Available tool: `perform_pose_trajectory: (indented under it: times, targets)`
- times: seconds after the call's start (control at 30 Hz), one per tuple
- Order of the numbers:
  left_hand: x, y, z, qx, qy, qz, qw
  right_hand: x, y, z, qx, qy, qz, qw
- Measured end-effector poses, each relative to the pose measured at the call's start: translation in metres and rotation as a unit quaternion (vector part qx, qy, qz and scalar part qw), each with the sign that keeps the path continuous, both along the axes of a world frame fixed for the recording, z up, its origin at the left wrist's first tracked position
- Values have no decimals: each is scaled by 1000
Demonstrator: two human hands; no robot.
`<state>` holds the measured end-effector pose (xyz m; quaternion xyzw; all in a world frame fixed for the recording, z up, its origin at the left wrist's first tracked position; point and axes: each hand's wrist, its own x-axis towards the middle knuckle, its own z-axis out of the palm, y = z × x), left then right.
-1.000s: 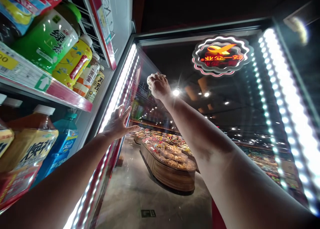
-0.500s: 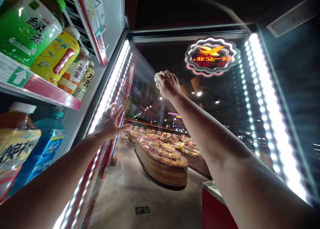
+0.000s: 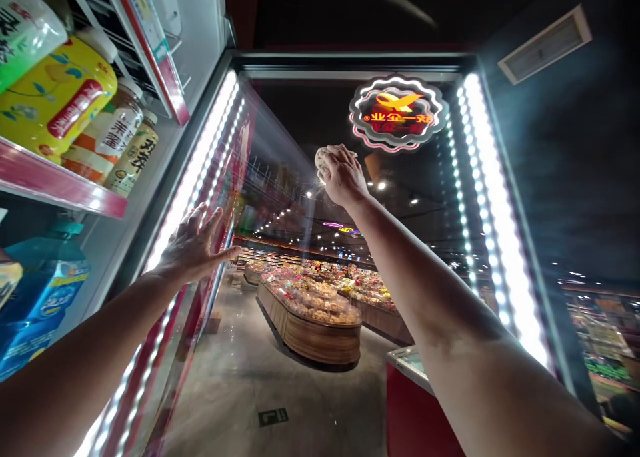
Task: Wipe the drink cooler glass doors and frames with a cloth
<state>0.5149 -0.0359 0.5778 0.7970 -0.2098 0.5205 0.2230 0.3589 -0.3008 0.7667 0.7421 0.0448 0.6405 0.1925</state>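
Observation:
A crumpled pale cloth (image 3: 326,162) is gripped in my right hand (image 3: 347,177), up against the glass door (image 3: 300,137) of a drinks cooler. The fingers are bent over the cloth, and part of it is covered by them. My left hand (image 3: 193,244) has its fingers spread, with nothing in them, at the lit hinge-side edge of the door. Whether its fingertips touch the frame, I cannot tell. A glowing sign (image 3: 399,112) with a scalloped white outline shows reversed lettering, up and to the right of my right hand.
Cooler shelves at left hold a yellow bottle (image 3: 60,97), a blue bottle (image 3: 45,297) and others. Bright LED strips (image 3: 505,210) run down both door sides. Through the glass stand a wood-sided display counter (image 3: 320,337) and a red chest (image 3: 415,410) with a glass top.
The view has swung right, so shelves, door and sign slide left in the picture. My right hand with the cloth has moved right across the glass, closer to the sign. My left hand stays spread.

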Motion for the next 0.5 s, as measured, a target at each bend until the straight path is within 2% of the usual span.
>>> perform_pose_trajectory:
  times: [0.07, 0.3, 0.43, 0.5]
  targets:
    - [-4, -2, 1, -4, 2, 4, 1000, -3, -8, 0, -13, 5, 3, 1000]
    - [-20, -13, 9, -28, 19, 16, 999, -16, -32, -1, 27, -41, 9, 999]
    - [-28, -20, 11, -45, 35, 24, 998, -24, -42, -5, -8, -24, -12, 1000]
    - [-30, -24, 11, -56, 36, 22, 998, -30, -49, -5, 6, -37, -29, 999]
